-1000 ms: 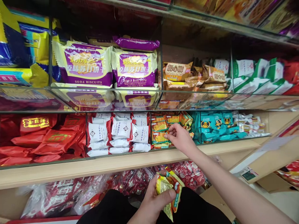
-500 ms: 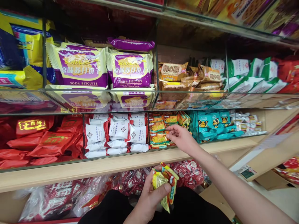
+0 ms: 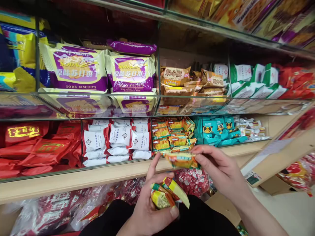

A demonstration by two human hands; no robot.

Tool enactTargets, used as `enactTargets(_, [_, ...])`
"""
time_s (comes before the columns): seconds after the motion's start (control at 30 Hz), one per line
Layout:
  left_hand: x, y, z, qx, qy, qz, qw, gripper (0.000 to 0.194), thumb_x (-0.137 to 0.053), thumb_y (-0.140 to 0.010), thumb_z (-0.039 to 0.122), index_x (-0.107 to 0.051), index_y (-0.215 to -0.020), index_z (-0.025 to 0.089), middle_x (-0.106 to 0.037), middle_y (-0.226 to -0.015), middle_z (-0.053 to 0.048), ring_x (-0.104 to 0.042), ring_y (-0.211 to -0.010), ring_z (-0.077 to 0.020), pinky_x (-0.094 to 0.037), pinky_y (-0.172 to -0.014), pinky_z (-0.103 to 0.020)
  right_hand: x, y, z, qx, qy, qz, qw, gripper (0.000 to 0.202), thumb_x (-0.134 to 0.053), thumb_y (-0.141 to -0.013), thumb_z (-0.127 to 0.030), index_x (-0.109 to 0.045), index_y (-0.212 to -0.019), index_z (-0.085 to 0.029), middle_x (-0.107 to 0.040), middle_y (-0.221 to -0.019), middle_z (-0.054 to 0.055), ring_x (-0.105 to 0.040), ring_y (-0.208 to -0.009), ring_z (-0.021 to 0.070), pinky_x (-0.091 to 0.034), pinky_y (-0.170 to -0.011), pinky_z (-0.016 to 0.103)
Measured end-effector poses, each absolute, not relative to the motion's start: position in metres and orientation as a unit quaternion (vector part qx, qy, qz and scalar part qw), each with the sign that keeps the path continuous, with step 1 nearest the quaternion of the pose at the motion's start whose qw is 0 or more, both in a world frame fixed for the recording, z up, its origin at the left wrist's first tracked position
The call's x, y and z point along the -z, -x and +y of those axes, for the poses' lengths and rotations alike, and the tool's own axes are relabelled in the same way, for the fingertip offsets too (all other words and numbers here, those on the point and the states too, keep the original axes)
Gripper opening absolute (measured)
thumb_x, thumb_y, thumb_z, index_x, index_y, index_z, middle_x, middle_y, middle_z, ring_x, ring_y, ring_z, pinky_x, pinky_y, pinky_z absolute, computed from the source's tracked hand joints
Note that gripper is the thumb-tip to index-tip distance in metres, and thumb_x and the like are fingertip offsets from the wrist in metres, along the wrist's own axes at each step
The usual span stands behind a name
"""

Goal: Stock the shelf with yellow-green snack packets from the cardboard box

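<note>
My right hand [image 3: 219, 168] pinches an orange snack packet [image 3: 181, 160] at frame centre, just above my left hand [image 3: 150, 209], which is clamped on yellow packets [image 3: 167, 196]; behind them is the glass shelf [image 3: 147, 108].

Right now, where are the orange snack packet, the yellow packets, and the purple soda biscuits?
orange snack packet [image 3: 181, 160], head view, wrapper middle
yellow packets [image 3: 164, 196], head view, front wrapper
purple soda biscuits [image 3: 75, 72], head view, bag front
</note>
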State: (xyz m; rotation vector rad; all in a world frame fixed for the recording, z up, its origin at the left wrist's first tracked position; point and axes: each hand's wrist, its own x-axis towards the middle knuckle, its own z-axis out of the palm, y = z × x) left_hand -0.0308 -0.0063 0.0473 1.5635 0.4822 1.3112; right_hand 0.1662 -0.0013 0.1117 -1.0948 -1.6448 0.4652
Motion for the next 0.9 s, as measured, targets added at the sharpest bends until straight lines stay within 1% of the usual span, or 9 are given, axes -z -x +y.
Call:
enactTargets(0.1, [-0.047,0.036,-0.008,-0.513,-0.619,0.170,0.570,0.049,-0.073,-0.061,0.027,-0.060,-0.108,0.025,-0.009,-0.150,-0.008,-0.033,-0.125,-0.0398,-0.047,-0.078,-0.037,-0.096,-0.158,-0.012,-0.268,0.468,-0.648,0.538,0.012,-0.052,-0.083,-0.029,-0.059,-0.091,-0.024,-0.064,-0.092,0.002,-0.059,-0.084,0.0158,-0.049,-0.069,0.024])
enactTargets(0.23, [-0.039,0.037,-0.010,-0.503,-0.541,0.146,0.658,0.047,-0.077,-0.057,0.024,-0.064,-0.101,0.029,-0.059,-0.122,-0.007,-0.063,-0.091,-0.0255,-0.051,-0.069,-0.031,-0.072,-0.139,-0.011,-0.240,0.491,-0.605,0.579,0.012,-0.048,-0.085,-0.029,-0.056,-0.091,-0.023,-0.064,-0.086,0.002,-0.061,-0.079,0.0154,-0.051,-0.066,0.024])
enactTargets(0.3, [-0.036,0.034,-0.012,-0.524,-0.476,0.166,0.687,0.044,-0.078,-0.057,0.019,-0.065,-0.097,0.032,-0.069,-0.103,-0.001,-0.066,-0.074,-0.0178,-0.052,-0.062,-0.026,-0.062,-0.134,-0.008,-0.130,0.517,-0.615,0.580,0.011,-0.045,-0.086,-0.026,-0.054,-0.092,-0.022,-0.062,-0.084,0.003,-0.060,-0.077,0.0158,-0.050,-0.066,0.025])
enactTargets(0.4, [-0.040,0.027,-0.014,-0.559,-0.395,0.228,0.692,0.035,-0.078,-0.057,0.016,-0.066,-0.089,0.027,-0.072,-0.082,0.002,-0.066,-0.065,-0.0130,-0.051,-0.060,-0.021,-0.048,-0.133,-0.004,0.036,0.506,-0.676,0.534,0.012,-0.042,-0.086,-0.017,-0.052,-0.091,-0.021,-0.060,-0.076,0.002,-0.058,-0.069,0.0154,-0.047,-0.060,0.025])
enactTargets(0.53, [-0.050,0.020,-0.014,-0.537,-0.365,0.259,0.715,0.031,-0.079,-0.055,0.016,-0.065,-0.082,0.022,-0.072,-0.069,0.001,-0.065,-0.059,-0.0140,-0.051,-0.058,-0.023,-0.036,-0.143,-0.004,0.095,0.461,-0.730,0.496,0.017,-0.040,-0.085,-0.015,-0.052,-0.094,-0.023,-0.059,-0.067,0.002,-0.058,-0.060,0.0170,-0.046,-0.054,0.027])
enactTargets(0.63, [-0.053,0.017,-0.015,-0.534,-0.352,0.264,0.721,0.033,-0.079,-0.054,0.015,-0.066,-0.083,0.022,-0.072,-0.074,0.001,-0.066,-0.064,-0.0153,-0.052,-0.061,-0.025,-0.034,-0.150,-0.009,0.021,0.483,-0.706,0.518,0.019,-0.043,-0.085,-0.016,-0.051,-0.097,-0.026,-0.062,-0.075,0.003,-0.061,-0.067,0.0186,-0.049,-0.057,0.029])
enactTargets(0.77, [-0.051,0.017,-0.018,-0.533,-0.356,0.260,0.723,0.033,-0.079,-0.053,0.013,-0.068,-0.082,0.022,-0.071,-0.089,-0.001,-0.066,-0.072,-0.0171,-0.051,-0.063,-0.024,-0.040,-0.159,-0.017,-0.178,0.475,-0.718,0.477,0.035,-0.050,-0.084,-0.023,-0.044,-0.118,-0.031,-0.059,-0.111,0.005,-0.057,-0.101,0.0197,-0.050,-0.080,0.031])
enactTargets(0.83, [-0.048,0.019,-0.019,-0.515,-0.365,0.244,0.736,0.033,-0.078,-0.056,0.014,-0.067,-0.085,0.024,-0.070,-0.089,-0.002,-0.066,-0.074,-0.0187,-0.052,-0.064,-0.026,-0.044,-0.165,-0.018,-0.240,0.476,-0.737,0.416,0.035,-0.052,-0.083,-0.025,-0.048,-0.116,-0.033,-0.060,-0.112,0.002,-0.057,-0.102,0.0190,-0.049,-0.082,0.029])
enactTargets(0.9, [-0.046,0.022,-0.019,-0.514,-0.374,0.232,0.736,0.034,-0.077,-0.058,0.014,-0.067,-0.088,0.026,-0.069,-0.094,-0.002,-0.066,-0.077,-0.0203,-0.052,-0.067,-0.029,-0.051,-0.170,-0.015,-0.253,0.502,-0.715,0.415,0.029,-0.055,-0.081,-0.028,-0.054,-0.109,-0.033,-0.063,-0.105,0.001,-0.060,-0.093,0.0184,-0.050,-0.076,0.028])
